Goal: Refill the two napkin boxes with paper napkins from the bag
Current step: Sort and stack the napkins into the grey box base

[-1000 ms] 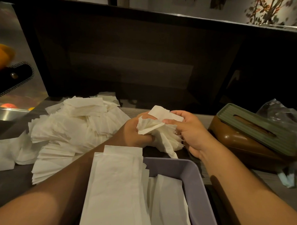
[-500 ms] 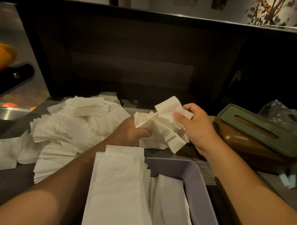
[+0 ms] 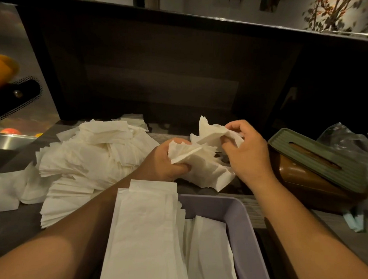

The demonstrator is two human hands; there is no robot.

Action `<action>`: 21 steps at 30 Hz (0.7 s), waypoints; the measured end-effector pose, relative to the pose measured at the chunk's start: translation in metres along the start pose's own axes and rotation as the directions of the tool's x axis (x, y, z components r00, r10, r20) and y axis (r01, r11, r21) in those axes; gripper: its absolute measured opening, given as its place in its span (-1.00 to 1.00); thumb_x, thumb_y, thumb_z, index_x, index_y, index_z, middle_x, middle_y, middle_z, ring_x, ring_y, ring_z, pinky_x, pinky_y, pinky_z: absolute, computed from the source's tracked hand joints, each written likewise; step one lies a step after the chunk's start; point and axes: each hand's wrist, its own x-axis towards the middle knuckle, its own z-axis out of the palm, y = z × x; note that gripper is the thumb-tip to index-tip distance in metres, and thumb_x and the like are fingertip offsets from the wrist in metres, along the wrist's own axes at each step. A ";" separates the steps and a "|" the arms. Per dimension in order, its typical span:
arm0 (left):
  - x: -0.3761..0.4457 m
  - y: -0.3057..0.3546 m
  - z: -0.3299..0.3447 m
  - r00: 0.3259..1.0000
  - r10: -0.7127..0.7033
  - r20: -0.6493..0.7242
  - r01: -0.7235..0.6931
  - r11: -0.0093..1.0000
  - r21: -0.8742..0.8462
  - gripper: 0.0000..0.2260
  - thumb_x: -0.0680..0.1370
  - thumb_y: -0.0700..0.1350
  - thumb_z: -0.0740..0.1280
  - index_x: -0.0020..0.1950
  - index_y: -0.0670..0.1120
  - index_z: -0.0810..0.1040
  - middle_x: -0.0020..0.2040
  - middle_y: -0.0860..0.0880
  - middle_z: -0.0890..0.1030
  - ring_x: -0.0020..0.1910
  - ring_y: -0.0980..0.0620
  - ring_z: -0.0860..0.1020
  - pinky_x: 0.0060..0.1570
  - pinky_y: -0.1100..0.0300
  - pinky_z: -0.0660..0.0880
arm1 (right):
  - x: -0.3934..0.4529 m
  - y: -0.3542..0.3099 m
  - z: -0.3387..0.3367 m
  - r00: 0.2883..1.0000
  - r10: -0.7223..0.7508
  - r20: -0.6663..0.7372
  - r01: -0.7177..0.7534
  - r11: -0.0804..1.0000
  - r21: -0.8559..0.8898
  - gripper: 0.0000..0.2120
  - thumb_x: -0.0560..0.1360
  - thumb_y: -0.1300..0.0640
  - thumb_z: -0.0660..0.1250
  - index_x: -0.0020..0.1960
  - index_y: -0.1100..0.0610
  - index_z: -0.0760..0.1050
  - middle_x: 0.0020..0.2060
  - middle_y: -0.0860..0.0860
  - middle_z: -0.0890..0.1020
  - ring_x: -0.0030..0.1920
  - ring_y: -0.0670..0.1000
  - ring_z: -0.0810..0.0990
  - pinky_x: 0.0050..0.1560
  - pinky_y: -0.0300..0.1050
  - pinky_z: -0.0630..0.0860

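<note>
Both grips, left hand [image 3: 163, 159] and right hand [image 3: 247, 152], clenched around one napkin bundle [image 3: 201, 160] between them.

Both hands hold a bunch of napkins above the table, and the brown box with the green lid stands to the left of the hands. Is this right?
Not quite. The head view shows the brown box with the green lid to the right of the hands, not the left. Both the left hand and right hand do hold the bunch of napkins.

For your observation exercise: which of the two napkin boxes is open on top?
The purple box nearest the camera: open, napkins showing. The brown box on the right wears a green slotted lid.
</note>
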 end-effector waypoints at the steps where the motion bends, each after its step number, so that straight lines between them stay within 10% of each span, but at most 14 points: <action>1: 0.000 0.000 -0.001 1.000 0.009 0.012 -0.009 1.000 0.002 -0.62 0.47 -0.18 0.49 0.16 0.11 0.43 0.03 0.16 0.55 0.01 0.20 0.57 0.00 0.33 0.53 | -0.001 -0.001 -0.001 1.000 -0.023 0.009 0.023 1.000 -0.019 -0.79 0.55 0.11 0.44 0.11 -0.13 0.51 0.02 -0.16 0.59 0.01 -0.16 0.58 -0.14 -0.29 0.56; 4: 0.002 -0.001 0.000 0.999 0.025 0.031 -0.026 0.999 0.035 -0.64 0.45 -0.19 0.51 0.02 0.16 0.43 -0.06 0.19 0.55 -0.10 0.37 0.56 -0.21 0.50 0.48 | -0.003 -0.006 -0.005 0.977 -0.043 0.210 0.049 0.999 -0.023 -0.75 0.54 0.07 0.45 0.13 -0.20 0.51 0.02 -0.22 0.58 -0.01 -0.18 0.59 -0.16 -0.29 0.57; 9: 0.008 0.003 -0.003 0.999 -0.022 0.049 0.012 0.982 0.186 -0.32 0.44 -0.08 0.52 0.45 0.09 0.22 0.21 0.19 0.41 0.16 0.14 0.49 0.16 0.30 0.43 | -0.004 -0.011 -0.011 0.842 -0.021 0.540 -0.026 0.997 0.078 -0.70 0.50 0.11 0.49 0.12 -0.23 0.58 0.00 -0.25 0.64 0.01 -0.23 0.61 -0.05 -0.26 0.58; 14: 0.011 -0.003 0.001 0.992 0.115 0.049 -0.124 0.952 0.281 -0.29 0.36 -0.12 0.58 0.32 0.22 0.24 0.39 0.08 0.32 0.26 0.16 0.41 0.28 0.34 0.36 | -0.004 -0.008 -0.006 0.825 -0.021 0.564 -0.035 0.995 0.089 -0.72 0.53 0.17 0.46 0.06 -0.23 0.62 0.01 -0.25 0.65 0.08 -0.23 0.61 0.13 -0.20 0.57; 17: 0.007 -0.008 0.005 0.991 0.132 -0.025 -0.119 0.948 0.295 -0.28 0.36 -0.17 0.59 0.43 -0.12 0.32 0.47 -0.02 0.26 0.21 0.32 0.34 0.17 0.56 0.26 | -0.005 -0.007 -0.003 0.814 -0.023 0.580 -0.024 0.997 0.073 -0.67 0.54 0.18 0.45 0.08 -0.27 0.60 0.06 -0.27 0.61 0.10 -0.25 0.58 0.13 -0.27 0.55; 21: 0.001 -0.006 0.005 0.980 0.192 -0.045 -0.168 0.934 0.316 -0.55 0.40 -0.16 0.56 0.22 -0.10 0.47 0.05 0.13 0.53 -0.06 0.21 0.53 0.02 0.48 0.46 | -0.005 -0.007 -0.006 0.836 0.048 0.547 -0.103 0.992 0.070 -0.51 0.49 0.22 0.49 0.23 -0.25 0.45 0.14 -0.24 0.52 0.15 -0.10 0.60 0.07 -0.11 0.67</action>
